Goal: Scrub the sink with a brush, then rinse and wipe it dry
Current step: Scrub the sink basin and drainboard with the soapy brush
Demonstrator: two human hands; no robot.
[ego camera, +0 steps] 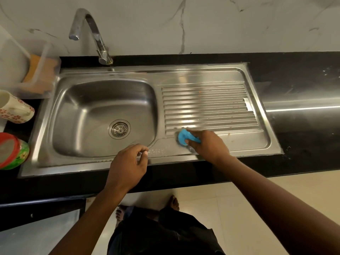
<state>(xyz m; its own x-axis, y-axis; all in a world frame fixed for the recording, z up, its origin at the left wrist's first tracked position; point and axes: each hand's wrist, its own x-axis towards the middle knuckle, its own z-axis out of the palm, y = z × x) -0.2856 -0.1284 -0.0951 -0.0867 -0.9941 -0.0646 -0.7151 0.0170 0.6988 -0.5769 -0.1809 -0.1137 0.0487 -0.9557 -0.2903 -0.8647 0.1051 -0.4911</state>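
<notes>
Two bare forearms reach up from the bottom edge, over the person's dark clothing and bare feet on the pale floor tiles. The right hand (pixel 207 144) is clenched round a blue brush (pixel 185 138), with the fingers curled over its plastic top and the dark scrubbing face pressed down on the steel. The brush sits at the front left corner of the ribbed drainboard (pixel 207 105), just right of the basin and partly hidden by the fingers that grip it. It is slightly blurred.

The left hand (pixel 127 162) holds nothing. Its fingers are loosely curled, the thumb close to the forefinger, and it is over the front rim of the sink (pixel 73 107), well apart from the brush. Whether it touches the rim cannot be told.

The basin is stainless steel with a round drain strainer (pixel 119 129) in its floor. A curved chrome faucet (pixel 92 28) rises behind it, its spout over the basin's back left corner. The sink is set into a black countertop (pixel 303 74) below a marbled white wall.

At the left stand a clear container (pixel 40 70) with something orange inside, a flower-patterned mug (pixel 14 109) and a red-lidded jar (pixel 12 151).
</notes>
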